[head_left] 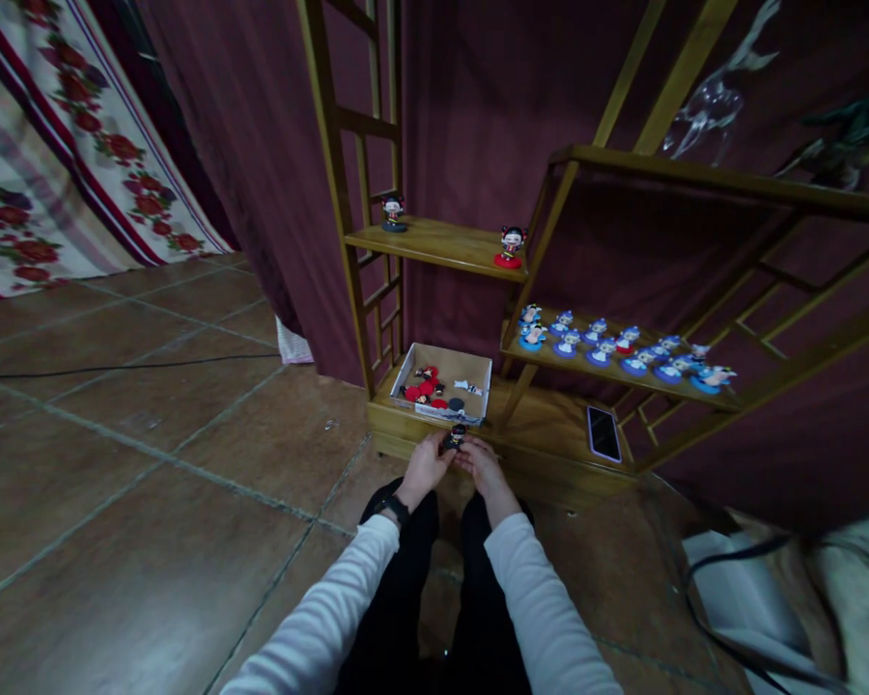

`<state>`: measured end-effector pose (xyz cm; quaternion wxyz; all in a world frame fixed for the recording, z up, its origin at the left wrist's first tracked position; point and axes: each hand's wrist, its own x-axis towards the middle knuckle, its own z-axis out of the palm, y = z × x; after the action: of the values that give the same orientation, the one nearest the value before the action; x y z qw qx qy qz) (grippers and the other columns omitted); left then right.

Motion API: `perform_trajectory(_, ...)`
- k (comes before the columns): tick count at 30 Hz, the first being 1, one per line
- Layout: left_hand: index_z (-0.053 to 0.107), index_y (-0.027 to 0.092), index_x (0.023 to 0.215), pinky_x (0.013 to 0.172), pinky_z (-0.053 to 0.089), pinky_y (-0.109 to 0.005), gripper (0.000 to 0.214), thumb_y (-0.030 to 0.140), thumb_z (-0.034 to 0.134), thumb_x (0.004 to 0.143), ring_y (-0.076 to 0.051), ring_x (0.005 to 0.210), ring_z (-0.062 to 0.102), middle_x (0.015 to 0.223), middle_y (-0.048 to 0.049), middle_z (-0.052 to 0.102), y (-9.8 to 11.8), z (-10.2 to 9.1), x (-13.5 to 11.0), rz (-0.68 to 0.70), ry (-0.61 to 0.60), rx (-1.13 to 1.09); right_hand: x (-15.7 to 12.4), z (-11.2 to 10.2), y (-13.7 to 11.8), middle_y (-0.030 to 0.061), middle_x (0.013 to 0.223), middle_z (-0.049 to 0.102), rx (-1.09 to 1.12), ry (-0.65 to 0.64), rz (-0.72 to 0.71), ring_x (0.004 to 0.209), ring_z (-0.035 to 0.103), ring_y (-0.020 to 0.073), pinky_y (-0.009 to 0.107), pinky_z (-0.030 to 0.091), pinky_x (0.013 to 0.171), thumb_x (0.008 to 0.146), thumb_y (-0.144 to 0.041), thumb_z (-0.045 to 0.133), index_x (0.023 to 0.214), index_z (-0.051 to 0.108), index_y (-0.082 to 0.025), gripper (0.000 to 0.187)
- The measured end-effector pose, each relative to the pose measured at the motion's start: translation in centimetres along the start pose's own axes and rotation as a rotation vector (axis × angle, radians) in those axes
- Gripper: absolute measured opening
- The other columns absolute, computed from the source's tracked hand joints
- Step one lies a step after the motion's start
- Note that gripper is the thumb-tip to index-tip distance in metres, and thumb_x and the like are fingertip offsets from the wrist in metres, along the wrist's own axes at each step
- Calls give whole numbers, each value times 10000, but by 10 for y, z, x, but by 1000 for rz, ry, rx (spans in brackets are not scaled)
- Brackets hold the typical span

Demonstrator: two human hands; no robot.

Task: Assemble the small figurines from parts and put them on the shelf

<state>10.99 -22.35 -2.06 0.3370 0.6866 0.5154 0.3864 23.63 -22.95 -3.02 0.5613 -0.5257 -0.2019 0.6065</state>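
My left hand (426,465) and my right hand (482,463) meet just in front of the wooden shelf unit's bottom board (550,425). Together they pinch a small dark figurine (456,436) between the fingertips. Right behind it stands an open cardboard box (478,363) holding several red and black figurine parts (424,386) and a small white piece (467,387). Both arms wear white sleeves, and a dark watch sits on my left wrist.
Several blue-based figurines (608,349) line the middle shelf at the right. Two figurines, a dark-based figurine (393,212) and a red-based figurine (511,245), stand on the upper shelf. A phone (603,433) lies on the bottom board. Maroon curtain behind, tiled floor left, a cable (116,367) across it.
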Motion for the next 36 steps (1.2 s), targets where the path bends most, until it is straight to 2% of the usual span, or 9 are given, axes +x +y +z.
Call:
perform_trajectory(3,640,151,902,638,409,-253,211,180,566,707,-148,615,547,652,-17,609,-2,-1,1,-71,-17,-79,5,-2,2,-26,520,616,-40,14,-17,431,530,90,212,447,449,517,-170,641,694,599,-190,183)
perform_trajectory(5,635,151,901,625,407,-247,205,167,557,713,-145,612,550,658,-18,615,-3,-1,1,-79,-12,-79,9,-4,5,-24,526,616,-48,-18,-32,431,527,87,209,442,442,523,-177,643,712,606,-185,193)
perform_trajectory(9,605,157,983,714,415,-274,256,151,547,734,-187,779,584,857,-83,643,-2,2,-2,-12,4,98,14,-7,7,-29,538,617,-59,-46,-46,425,521,82,208,437,443,532,-182,640,773,619,-180,242)
perform_trajectory(13,517,152,1133,778,399,-288,333,210,474,808,-211,909,561,1037,-128,586,5,5,-10,40,6,373,14,-7,5,-40,539,615,-87,-18,-33,412,502,73,205,423,438,527,-164,607,747,618,-185,221)
perform_trajectory(19,468,112,1194,823,353,-323,393,301,416,854,-234,942,517,1019,-152,559,14,6,-20,112,-8,599,14,-12,3,-45,538,617,-139,-23,-61,422,491,89,223,407,444,511,-170,594,726,631,-187,219)
perform_trajectory(25,476,69,1189,826,311,-358,396,281,377,870,-256,945,491,1009,-184,548,15,6,-23,228,-49,684,15,-18,3,-47,550,624,-185,-15,-75,432,488,96,234,396,468,513,-183,584,737,640,-190,230)
perform_trajectory(36,503,81,1114,789,309,-360,317,215,342,876,-246,904,497,988,-172,544,17,1,-23,294,-126,769,15,-18,3,-53,559,620,-216,-11,-64,448,490,89,218,390,462,524,-191,576,747,635,-186,230)
